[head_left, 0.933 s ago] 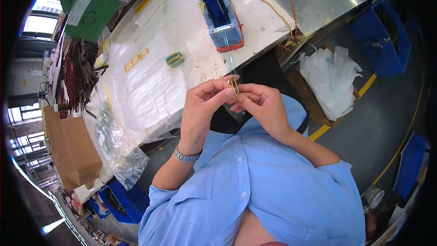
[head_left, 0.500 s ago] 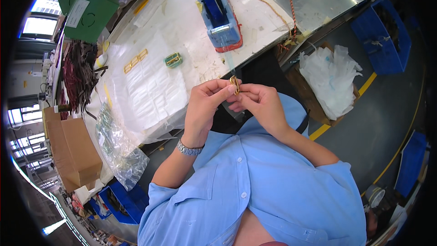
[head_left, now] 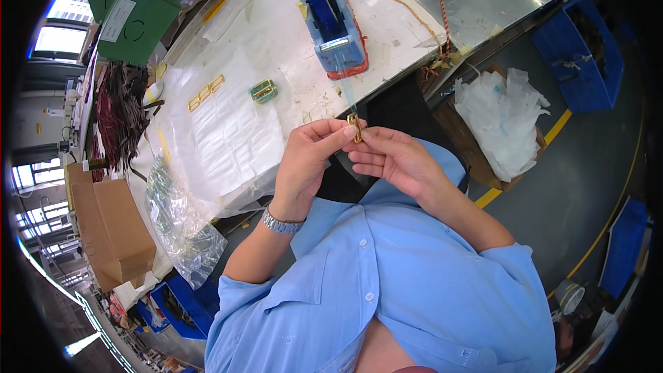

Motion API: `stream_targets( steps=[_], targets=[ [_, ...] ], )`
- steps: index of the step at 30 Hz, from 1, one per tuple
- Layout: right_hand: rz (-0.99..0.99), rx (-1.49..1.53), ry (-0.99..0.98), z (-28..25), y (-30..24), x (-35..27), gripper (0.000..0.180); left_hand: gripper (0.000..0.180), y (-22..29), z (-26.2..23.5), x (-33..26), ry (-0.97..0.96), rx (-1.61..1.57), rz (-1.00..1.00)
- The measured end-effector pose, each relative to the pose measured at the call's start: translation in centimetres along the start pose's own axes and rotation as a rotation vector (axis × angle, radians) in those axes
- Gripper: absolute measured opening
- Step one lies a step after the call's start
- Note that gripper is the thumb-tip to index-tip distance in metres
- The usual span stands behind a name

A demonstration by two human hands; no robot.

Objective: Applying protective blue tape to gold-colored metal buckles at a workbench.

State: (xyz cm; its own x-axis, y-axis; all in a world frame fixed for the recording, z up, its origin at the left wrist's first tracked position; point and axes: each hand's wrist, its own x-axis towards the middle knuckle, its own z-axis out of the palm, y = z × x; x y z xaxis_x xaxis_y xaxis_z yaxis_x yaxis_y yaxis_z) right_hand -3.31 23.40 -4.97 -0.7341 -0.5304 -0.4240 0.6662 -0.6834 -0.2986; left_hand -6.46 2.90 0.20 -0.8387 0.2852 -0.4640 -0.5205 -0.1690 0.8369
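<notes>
In front of my body, past the table's near edge, a small gold buckle (head_left: 355, 126) is pinched from both sides. My left hand (head_left: 302, 162) grips it between thumb and fingers. On its other side my right hand (head_left: 404, 160) pinches it too, with the lower fingers loosely curled. A strip of clear tape (head_left: 348, 93) runs from the blue tape dispenser (head_left: 353, 59) down to the buckle. Several gold buckles (head_left: 206, 92) lie in a row on white sheeting (head_left: 235, 138). Nearer the dispenser sits a gold buckle in green wrapping (head_left: 263, 91).
A clear plastic bag (head_left: 181, 224) with green-tinted contents hangs over the table's left edge by a cardboard box (head_left: 114, 231). On the right stands a carton of crumpled white plastic (head_left: 498, 124). A blue crate (head_left: 580, 59) lies beyond it. A green box (head_left: 135, 10) stands far left.
My left hand and wrist have shifted slightly left. My right hand has turned, its lower fingers now showing more. The buckle stays at the tape's end, slightly turned.
</notes>
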Motion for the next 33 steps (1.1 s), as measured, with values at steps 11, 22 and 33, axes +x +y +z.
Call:
stream_targets(
  steps=[11,22,33],
  targets=[
    [-0.056,-0.077,0.036,0.1,-0.3,-0.2,0.022,0.018,-0.9,0.8,-0.3,0.063,-0.096,0.128],
    [0.015,-0.012,0.018,0.9,-0.7,-1.2,0.024,0.018,-1.2,0.8,0.5,0.016,0.069,0.021],
    [-0.185,-0.658,0.042,3.0,-2.2,-1.4,0.022,0.023,-1.0,-0.2,1.0,-0.065,-0.085,-0.095]
  ],
)
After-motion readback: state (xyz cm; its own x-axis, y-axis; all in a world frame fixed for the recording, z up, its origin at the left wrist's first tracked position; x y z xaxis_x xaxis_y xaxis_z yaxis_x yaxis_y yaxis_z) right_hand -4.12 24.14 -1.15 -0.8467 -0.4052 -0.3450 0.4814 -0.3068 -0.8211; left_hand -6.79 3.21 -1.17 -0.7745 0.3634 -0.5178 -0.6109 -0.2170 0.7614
